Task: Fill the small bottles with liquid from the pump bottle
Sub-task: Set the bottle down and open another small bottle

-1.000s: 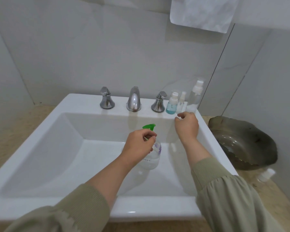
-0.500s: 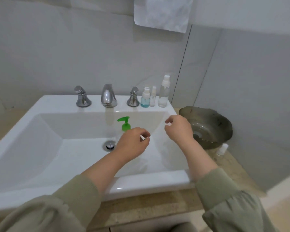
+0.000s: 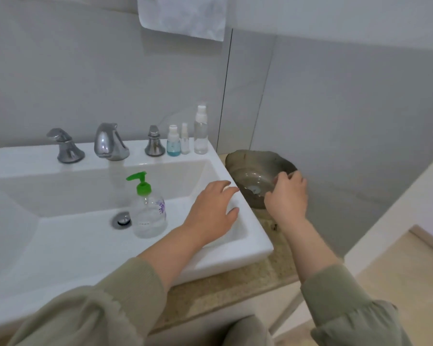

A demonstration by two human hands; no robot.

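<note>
**Pump bottle (image 3: 148, 211) upright in the sink, neither hand on it**

It stands on the floor of the sink (image 3: 235, 248) basin, just right of the drain (image 3: 121, 219). Its green pump head points left and its clear body is partly filled.

The left hand (image 3: 211, 211) hangs over the right end of the basin, well clear of the pump bottle. Its fingers (image 3: 225, 188) are nearly straight and loosely spread, reaching toward the sink's right rim. It holds nothing. Whether the fingertips touch the rim cannot be told.

The right hand (image 3: 288, 196) is past the sink's right rim, over the near edge of a dark glass bowl (image 3: 248, 154) on the stone counter (image 3: 235, 290). Its fingers (image 3: 293, 177) are bent downward with the thumb curled toward them. What lies under the palm is hidden, so whether it grips anything cannot be told.

Three small bottles stand in a row on the sink's back right corner, beside the right tap handle (image 3: 155, 144): one with blue liquid (image 3: 173, 144), a thin one (image 3: 184, 142) and a taller clear one (image 3: 201, 132).
</note>
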